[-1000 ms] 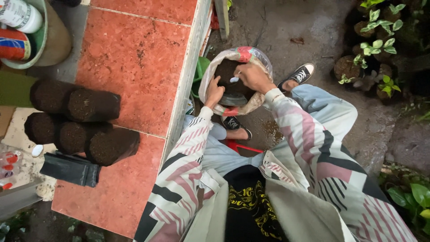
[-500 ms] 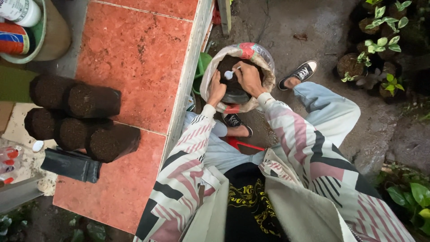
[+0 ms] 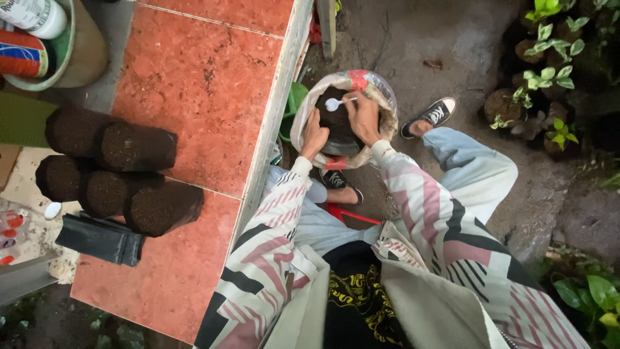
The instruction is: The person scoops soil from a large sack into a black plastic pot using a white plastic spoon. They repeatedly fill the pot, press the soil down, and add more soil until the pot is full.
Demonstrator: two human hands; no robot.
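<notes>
A plastic sack [image 3: 378,84] of dark soil [image 3: 328,103] stands open on the ground between my feet. My right hand [image 3: 363,117] is shut on a white spoon [image 3: 334,103], whose bowl hovers over the soil. My left hand [image 3: 314,134] reaches into the sack's near side and grips a black bag [image 3: 336,139] of soil there; its fingers are partly hidden. Several filled black bags of soil [image 3: 139,147] lie on their sides on the red tiled table [image 3: 200,77] to my left.
A flat stack of unfilled black bags [image 3: 100,239] lies at the table's near left. A green tub [image 3: 61,45] with bottles stands at the far left. Potted seedlings [image 3: 542,71] crowd the ground at the right. A red stool [image 3: 349,212] shows beneath me.
My right hand has lifted the spoon and swung it from the sack's right side towards the left, over the soil. My left hand stayed at the sack's near side.
</notes>
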